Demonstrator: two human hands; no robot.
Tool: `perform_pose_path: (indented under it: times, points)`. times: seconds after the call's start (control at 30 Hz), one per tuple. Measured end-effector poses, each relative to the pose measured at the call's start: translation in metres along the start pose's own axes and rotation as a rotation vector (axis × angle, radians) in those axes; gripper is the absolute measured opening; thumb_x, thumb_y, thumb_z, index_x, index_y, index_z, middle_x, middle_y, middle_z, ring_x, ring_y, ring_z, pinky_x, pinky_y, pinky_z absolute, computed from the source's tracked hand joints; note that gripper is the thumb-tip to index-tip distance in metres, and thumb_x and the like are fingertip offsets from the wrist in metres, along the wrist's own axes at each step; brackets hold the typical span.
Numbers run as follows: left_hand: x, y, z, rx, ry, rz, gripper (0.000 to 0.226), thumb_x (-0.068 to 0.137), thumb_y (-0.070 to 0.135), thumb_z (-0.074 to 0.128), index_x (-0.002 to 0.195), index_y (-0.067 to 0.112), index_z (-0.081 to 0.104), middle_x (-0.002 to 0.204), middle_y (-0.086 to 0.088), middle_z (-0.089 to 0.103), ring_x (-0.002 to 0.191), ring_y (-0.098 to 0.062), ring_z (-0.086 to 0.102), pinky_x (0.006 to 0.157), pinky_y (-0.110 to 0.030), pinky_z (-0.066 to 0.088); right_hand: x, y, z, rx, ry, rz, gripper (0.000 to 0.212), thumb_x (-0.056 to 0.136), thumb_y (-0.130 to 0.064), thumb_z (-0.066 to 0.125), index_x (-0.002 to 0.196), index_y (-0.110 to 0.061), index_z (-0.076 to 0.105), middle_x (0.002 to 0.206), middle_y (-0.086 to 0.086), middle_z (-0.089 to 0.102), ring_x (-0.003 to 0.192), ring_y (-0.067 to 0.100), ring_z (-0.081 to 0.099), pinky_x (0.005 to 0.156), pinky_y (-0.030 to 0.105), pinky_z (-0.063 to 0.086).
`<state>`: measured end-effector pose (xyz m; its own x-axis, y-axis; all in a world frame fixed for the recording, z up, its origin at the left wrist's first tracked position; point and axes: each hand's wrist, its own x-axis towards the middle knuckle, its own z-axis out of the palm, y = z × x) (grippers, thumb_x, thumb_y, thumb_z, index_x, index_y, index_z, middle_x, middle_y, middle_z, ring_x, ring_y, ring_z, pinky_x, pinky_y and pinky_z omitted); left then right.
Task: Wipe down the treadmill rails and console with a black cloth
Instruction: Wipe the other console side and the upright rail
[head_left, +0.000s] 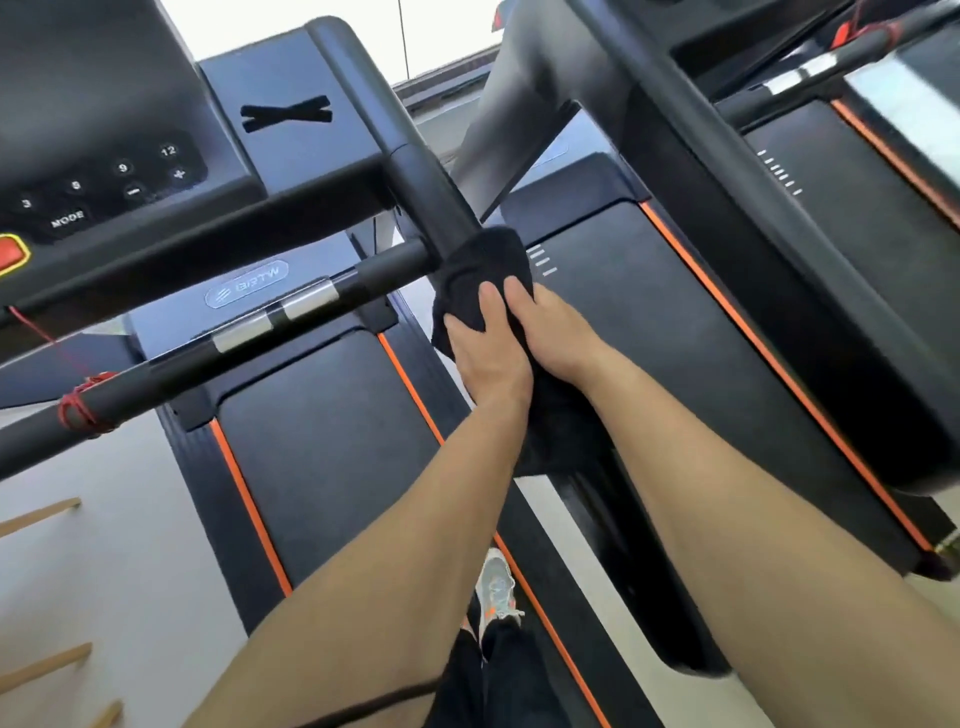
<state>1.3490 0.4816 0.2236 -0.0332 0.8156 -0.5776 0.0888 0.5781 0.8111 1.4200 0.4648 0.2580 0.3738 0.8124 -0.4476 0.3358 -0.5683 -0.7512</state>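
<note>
Setting: pale floor (104, 545) carrying two black treadmills side by side, orange stripes along each belt. Item 1, near treadmill: console (104, 171) at upper left with numbered buttons and a red stop button; cross bar (291, 306) with silver sensor bands below it; red cord (83, 405) wound round the bar's left end. Item 2, right handrail (415, 171): it runs from the console's right corner down toward you. Item 3, black cloth (488, 260): wrapped round that handrail just below its junction with the cross bar, loose end hanging under your wrists. Item 4, your left hand (488, 358): fingers (460, 338) curled round the cloth and rail. Item 5, your right hand (550, 332): pressed against the left one, also gripping the cloth. Item 6, second treadmill (727, 312): to the right. Item 7, your grey shoe (496, 587): at the near belt's right edge.
</note>
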Motion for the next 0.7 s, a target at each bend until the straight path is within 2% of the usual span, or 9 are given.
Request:
perform_pose_path:
  times: [0.1, 0.17, 0.23, 0.33, 0.4, 0.47, 0.6, 0.67, 0.7]
  points:
    - [-0.061, -0.044, 0.0, 0.04, -0.015, -0.015, 0.054, 0.093, 0.062, 0.049, 0.13, 0.023, 0.049, 0.125, 0.0, 0.064, 0.11, -0.022, 0.06, 0.089, -0.032, 0.043, -0.049, 0.052, -0.006, -0.038, 0.028, 0.079, 0.055, 0.099, -0.062, 0.03, 0.12, -0.024, 0.064, 0.124, -0.001, 0.067, 0.118, 0.021, 0.058, 0.101, 0.042, 0.044]
    - [-0.084, -0.058, 0.001, 0.021, -0.021, -0.038, 0.047, 0.096, 0.057, 0.051, 0.128, 0.022, 0.05, 0.121, 0.002, 0.064, 0.103, -0.019, 0.06, 0.081, -0.026, 0.039, -0.071, 0.07, -0.01, -0.02, 0.019, 0.071, 0.05, 0.102, -0.057, 0.03, 0.114, -0.025, 0.066, 0.119, -0.003, 0.069, 0.113, 0.02, 0.06, 0.098, 0.04, 0.045]
    - [-0.083, -0.055, 0.003, 0.038, 0.006, -0.052, 0.05, 0.095, 0.058, 0.051, 0.127, 0.02, 0.05, 0.119, 0.001, 0.064, 0.102, -0.02, 0.06, 0.078, -0.025, 0.038, -0.068, 0.064, -0.011, -0.003, 0.009, 0.034, 0.048, 0.105, -0.051, 0.03, 0.116, -0.022, 0.067, 0.119, -0.003, 0.069, 0.113, 0.018, 0.06, 0.092, 0.031, 0.044]
    - [-0.047, -0.032, 0.005, 0.036, 0.043, -0.014, 0.06, 0.093, 0.061, 0.052, 0.131, 0.014, 0.05, 0.125, -0.005, 0.063, 0.109, -0.025, 0.06, 0.083, -0.027, 0.041, -0.034, 0.027, -0.009, 0.047, -0.033, -0.013, 0.048, 0.108, -0.042, 0.029, 0.129, -0.015, 0.064, 0.119, -0.004, 0.061, 0.111, 0.01, 0.052, 0.08, 0.013, 0.037]
    - [-0.012, -0.01, 0.006, 0.011, 0.04, 0.039, 0.067, 0.092, 0.062, 0.053, 0.134, 0.009, 0.049, 0.128, -0.008, 0.061, 0.114, -0.027, 0.059, 0.09, -0.03, 0.044, -0.009, 0.006, -0.009, 0.089, -0.057, -0.033, 0.05, 0.108, -0.043, 0.029, 0.138, -0.014, 0.057, 0.128, 0.0, 0.058, 0.115, 0.009, 0.047, 0.085, 0.015, 0.032]
    - [0.009, 0.007, 0.003, 0.014, 0.024, 0.074, 0.077, 0.09, 0.065, 0.053, 0.14, 0.006, 0.045, 0.133, -0.009, 0.059, 0.119, -0.028, 0.058, 0.101, -0.037, 0.047, 0.004, -0.004, -0.01, 0.103, -0.064, -0.05, 0.053, 0.107, -0.045, 0.031, 0.143, -0.012, 0.052, 0.128, -0.001, 0.053, 0.115, 0.009, 0.045, 0.086, 0.015, 0.032]
    - [-0.013, -0.012, 0.0, 0.021, 0.003, 0.06, 0.084, 0.09, 0.066, 0.051, 0.151, 0.01, 0.036, 0.141, -0.01, 0.055, 0.125, -0.029, 0.055, 0.107, -0.045, 0.044, -0.015, 0.023, -0.012, 0.136, -0.115, -0.063, 0.051, 0.106, -0.046, 0.034, 0.141, -0.016, 0.055, 0.135, -0.001, 0.058, 0.125, 0.015, 0.052, 0.105, 0.03, 0.039]
    - [-0.05, -0.038, 0.003, 0.006, 0.022, 0.08, 0.074, 0.092, 0.06, 0.053, 0.147, 0.011, 0.041, 0.138, -0.008, 0.058, 0.124, -0.027, 0.055, 0.107, -0.043, 0.043, -0.047, 0.05, -0.016, 0.191, -0.125, -0.061, 0.044, 0.105, -0.045, 0.035, 0.136, -0.022, 0.057, 0.129, -0.005, 0.062, 0.119, 0.009, 0.056, 0.106, 0.025, 0.04]
    - [-0.072, -0.053, 0.005, 0.006, 0.029, 0.089, 0.07, 0.092, 0.058, 0.055, 0.144, 0.013, 0.044, 0.135, -0.006, 0.059, 0.122, -0.026, 0.056, 0.106, -0.042, 0.043, -0.068, 0.066, -0.019, 0.232, -0.122, -0.057, 0.036, 0.106, -0.041, 0.036, 0.129, -0.025, 0.058, 0.119, -0.01, 0.064, 0.11, -0.001, 0.058, 0.099, 0.015, 0.042]
